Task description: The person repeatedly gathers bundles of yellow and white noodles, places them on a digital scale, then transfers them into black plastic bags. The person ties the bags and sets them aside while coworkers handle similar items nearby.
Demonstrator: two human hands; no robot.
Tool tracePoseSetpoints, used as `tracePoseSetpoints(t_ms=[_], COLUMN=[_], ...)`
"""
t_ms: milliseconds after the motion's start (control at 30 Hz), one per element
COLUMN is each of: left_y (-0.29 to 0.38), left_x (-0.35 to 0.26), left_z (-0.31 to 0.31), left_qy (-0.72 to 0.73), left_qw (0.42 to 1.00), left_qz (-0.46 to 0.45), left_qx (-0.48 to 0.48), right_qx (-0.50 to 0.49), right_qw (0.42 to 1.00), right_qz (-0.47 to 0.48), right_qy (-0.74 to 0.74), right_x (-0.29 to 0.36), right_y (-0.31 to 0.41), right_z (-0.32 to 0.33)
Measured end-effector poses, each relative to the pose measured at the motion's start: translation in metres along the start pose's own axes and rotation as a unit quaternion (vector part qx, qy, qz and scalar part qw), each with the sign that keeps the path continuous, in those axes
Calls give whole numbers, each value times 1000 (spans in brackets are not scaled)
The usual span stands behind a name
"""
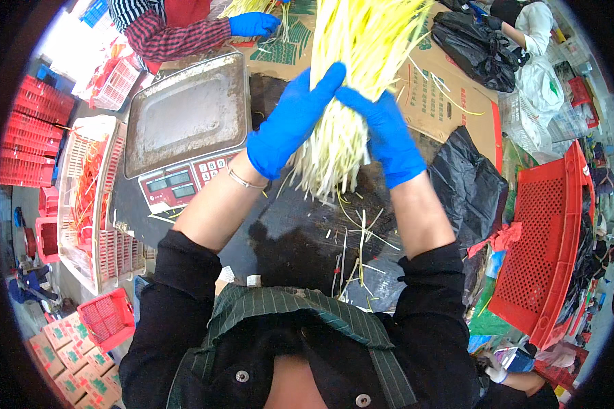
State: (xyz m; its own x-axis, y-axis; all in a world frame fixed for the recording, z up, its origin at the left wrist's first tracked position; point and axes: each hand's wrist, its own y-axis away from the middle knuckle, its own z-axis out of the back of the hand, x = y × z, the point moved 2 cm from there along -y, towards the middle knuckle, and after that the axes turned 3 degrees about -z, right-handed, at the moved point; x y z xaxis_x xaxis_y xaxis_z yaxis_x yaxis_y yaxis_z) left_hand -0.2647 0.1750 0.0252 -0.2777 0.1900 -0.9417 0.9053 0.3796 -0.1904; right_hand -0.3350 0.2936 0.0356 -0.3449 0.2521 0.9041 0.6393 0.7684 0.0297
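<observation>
A thick bundle of pale yellow leafy stalks, probably yellow chives, is held up over the table in both blue-gloved hands. My left hand wraps its left side, thumb laid across the front. On the right side my right hand grips it, the two thumbs nearly meeting. The whitish cut ends hang downward below the hands, and the leaf tops run out past the upper picture edge. Beneath lies a dark tabletop with loose stalks scattered on it. Fingers behind the bundle are hidden.
A weighing scale with a worn metal pan stands left. Flattened cardboard covers the far side. Black plastic bags and a red crate are right. A white basket holds orange-red strips. A co-worker's gloved hand works opposite.
</observation>
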Motion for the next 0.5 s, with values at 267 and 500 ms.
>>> tracePoseSetpoints(t_ms=[267, 500], left_y=[11, 42], left_x=[-9, 16], left_z=[7, 14], left_qy=[-86, -112], left_qw=[989, 982], left_qz=[-40, 34], left_qx=[117, 151], right_qx=[20, 8], right_qw=[961, 986], right_qz=[131, 4], right_qy=[242, 168], right_x=[-7, -75], right_y=[21, 20], right_z=[25, 58])
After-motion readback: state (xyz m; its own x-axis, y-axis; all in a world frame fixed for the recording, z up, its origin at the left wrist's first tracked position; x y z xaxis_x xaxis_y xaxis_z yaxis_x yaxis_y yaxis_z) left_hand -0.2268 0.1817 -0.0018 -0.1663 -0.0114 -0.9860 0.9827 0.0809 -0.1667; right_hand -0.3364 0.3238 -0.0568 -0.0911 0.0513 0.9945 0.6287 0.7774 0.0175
